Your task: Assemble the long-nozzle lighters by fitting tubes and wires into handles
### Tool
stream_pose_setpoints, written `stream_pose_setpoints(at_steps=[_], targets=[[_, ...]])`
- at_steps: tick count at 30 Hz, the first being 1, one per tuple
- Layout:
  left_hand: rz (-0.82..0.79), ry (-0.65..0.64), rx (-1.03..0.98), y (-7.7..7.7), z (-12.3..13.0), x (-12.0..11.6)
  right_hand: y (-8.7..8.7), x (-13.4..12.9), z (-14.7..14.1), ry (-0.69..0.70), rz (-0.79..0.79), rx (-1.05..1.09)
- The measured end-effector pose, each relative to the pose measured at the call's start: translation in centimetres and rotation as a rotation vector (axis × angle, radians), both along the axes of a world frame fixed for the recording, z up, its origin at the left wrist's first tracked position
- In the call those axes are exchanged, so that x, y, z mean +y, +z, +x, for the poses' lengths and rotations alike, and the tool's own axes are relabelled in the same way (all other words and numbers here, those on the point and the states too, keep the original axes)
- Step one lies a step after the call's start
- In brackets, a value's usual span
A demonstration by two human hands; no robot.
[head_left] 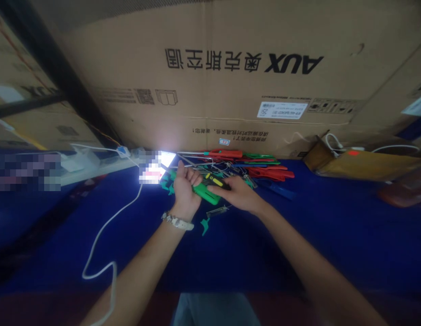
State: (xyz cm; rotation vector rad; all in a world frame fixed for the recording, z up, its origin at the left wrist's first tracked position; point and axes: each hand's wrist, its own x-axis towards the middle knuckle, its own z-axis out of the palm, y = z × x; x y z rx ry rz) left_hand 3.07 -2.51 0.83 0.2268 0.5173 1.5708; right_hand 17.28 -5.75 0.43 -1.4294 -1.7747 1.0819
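Observation:
My left hand (pixel 187 188) is wrapped round a bright green plastic piece (pixel 208 194), which lies across the palm and points down to the right. From the right, my right hand (pixel 239 194) reaches in, its fingers closed at the green piece and a dark part with yellow marks (pixel 215 180). Exactly what the right fingertips grip is too small to tell. Just below the hands, a thin metal part (pixel 217 211) and a small teal piece (pixel 205 225) lie on the blue cloth (pixel 251 258).
Red tools (pixel 271 173), rods and teal pieces are heaped behind my hands, before a large cardboard box (pixel 210 81). A bright light (pixel 159 165) shines at the left. A white cable (pixel 95 244) crosses the cloth. At the right sits a yellow box (pixel 353 164).

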Motion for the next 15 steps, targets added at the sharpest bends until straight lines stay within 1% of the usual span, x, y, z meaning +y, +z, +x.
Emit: stream_pose_setpoints(at_steps=[4, 5, 7, 8, 10, 12, 13, 14, 15], targets=[[0.021, 0.012, -0.055, 0.3, -0.2, 0.1, 0.5, 0.0, -0.2, 0.088, -0.238, 0.222], [0.028, 0.012, -0.052, 0.4, -0.3, 0.1, 0.4, 0.0, -0.1, 0.1, -0.268, 0.26], [0.038, -0.005, 0.017, 0.5, -0.5, 0.0, 0.2, 0.0, 0.1, 0.11, -0.27, 0.319], [0.046, -0.025, 0.087, 0.4, -0.7, -0.2, 0.0, 0.0, 0.4, 0.106, -0.251, 0.349], [0.069, -0.093, 0.291, -0.1, -1.1, -1.0, -0.4, 0.1, 1.0, 0.105, -0.236, 0.389], [0.087, -0.168, 0.548, -0.9, -1.9, -2.2, -0.5, 0.2, 1.8, 0.052, -0.231, 0.412], [0.086, -0.157, 0.686, -1.4, -2.4, -2.9, -0.5, 0.3, 2.1, 0.022, -0.23, 0.413], [0.072, -0.05, 0.837, -1.9, -3.1, -3.7, -0.4, 0.3, 2.4, 0.009, -0.227, 0.403], [0.12, 0.108, 1.001, -2.2, -3.8, -4.3, -0.3, 0.4, 2.7, 0.008, -0.226, 0.384]])
